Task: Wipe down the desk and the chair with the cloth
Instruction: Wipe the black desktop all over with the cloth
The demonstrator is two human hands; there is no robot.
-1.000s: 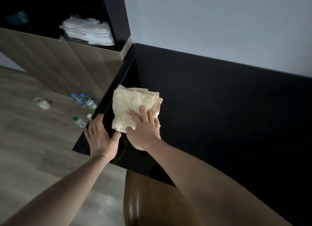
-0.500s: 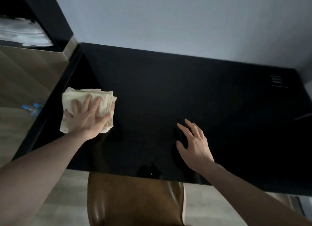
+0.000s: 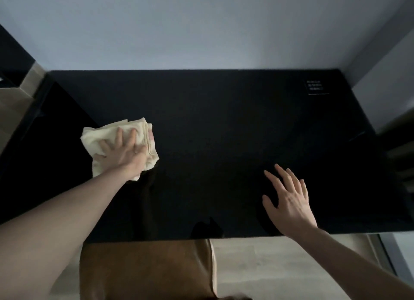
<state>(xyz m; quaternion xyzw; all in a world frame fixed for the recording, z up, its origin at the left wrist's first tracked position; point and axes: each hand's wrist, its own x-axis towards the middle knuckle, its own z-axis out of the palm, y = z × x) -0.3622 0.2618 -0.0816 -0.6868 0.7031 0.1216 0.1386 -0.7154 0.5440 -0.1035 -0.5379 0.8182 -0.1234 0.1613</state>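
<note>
The folded cloth (image 3: 121, 146) — handed over from right to left a second ago — is now pressed flat under the spread left hand (image 3: 124, 153) and swept inward across the worktop (image 3: 224, 131), the right hand (image 3: 289, 201) resting open (nothing held); the chair (image 3: 145, 270) appears not yet wiped.

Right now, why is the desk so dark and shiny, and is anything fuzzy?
Head view: the room is dim, so the black desk shows almost no detail; its glossy top mirrors a faint reflection near the front edge, above the chair. The cloth and left hand look slightly smeared; the right hand is sharper. The wide lens bends the walls at the edges.
</note>
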